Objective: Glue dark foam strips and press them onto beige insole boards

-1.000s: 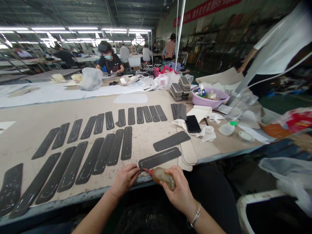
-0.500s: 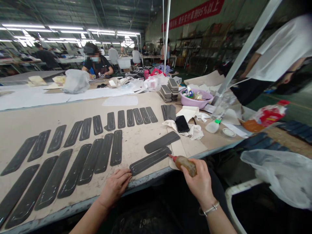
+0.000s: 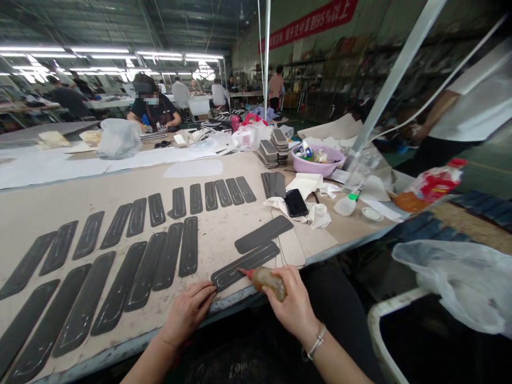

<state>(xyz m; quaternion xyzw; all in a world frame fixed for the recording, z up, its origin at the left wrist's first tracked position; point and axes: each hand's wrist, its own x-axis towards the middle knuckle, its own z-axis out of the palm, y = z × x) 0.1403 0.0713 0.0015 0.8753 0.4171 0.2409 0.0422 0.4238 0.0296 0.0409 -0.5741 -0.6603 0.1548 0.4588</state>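
Observation:
My right hand (image 3: 294,304) is closed round a glue bottle (image 3: 269,282), soft and yellowish brown, with a red nozzle. The nozzle's tip is over the middle of a dark grey rounded strip (image 3: 256,260) at the table's front edge. A thin shiny line runs along this strip. My left hand (image 3: 192,306) grips the strip's left end, fingers pressed together; the thumb's contact is partly hidden. Just behind lies another dark strip (image 3: 264,234), which looks matt. To the left, rows of similar strips (image 3: 138,272) carry glossy lines.
Stacked pads (image 3: 274,148) stand beside a purple basin (image 3: 318,161) at the back right. A black phone (image 3: 296,203) rests on a white cloth (image 3: 319,215). A metal post (image 3: 394,80) rises at right. A co-worker (image 3: 154,106) sits across the table.
My right hand has moved the glue bottle leftward along the strip, from its right end to near its middle. My left hand stays at the left end. The person at right has shifted.

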